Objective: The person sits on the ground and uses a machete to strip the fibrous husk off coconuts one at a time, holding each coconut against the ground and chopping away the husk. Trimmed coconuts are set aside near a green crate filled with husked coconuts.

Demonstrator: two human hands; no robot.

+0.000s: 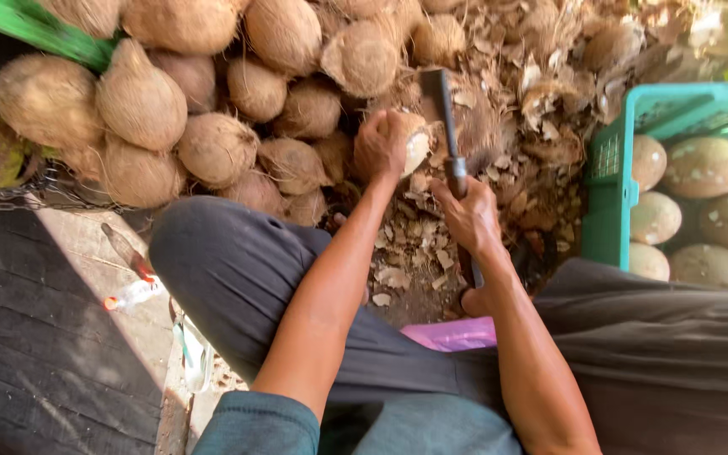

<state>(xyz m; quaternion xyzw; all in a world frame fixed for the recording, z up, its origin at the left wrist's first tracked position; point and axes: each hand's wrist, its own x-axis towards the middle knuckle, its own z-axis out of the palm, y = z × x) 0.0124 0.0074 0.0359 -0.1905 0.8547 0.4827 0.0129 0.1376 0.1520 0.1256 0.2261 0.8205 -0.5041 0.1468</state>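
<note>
The left hand point(378, 145) is clasped over the top of a partly husked coconut point(412, 143), fingers wrapped round its brown fibre while pale shell shows on the coconut's right side. The right hand point(468, 215) is clenched round the handle of a cleaver point(441, 105), whose dark blade points away from the person and stands just to the right of the held coconut, close to it or touching it; which one cannot be told. Both forearms reach forward between the person's knees, which are covered in dark grey trousers point(238, 270).

Beneath and beyond the hands the ground is strewn with husk chips point(419, 244) and shredded fibre. On the far left, a heap of brown, fibrous coconuts point(141, 101) is piled high. At the right, a green plastic crate point(612, 206) holds smooth, pale, peeled coconuts point(705, 167). Near the person's lap lies a scrap of pink plastic point(452, 334). On the left, a clear plastic bottle point(132, 295) lies on the pavement beside dark boards.
</note>
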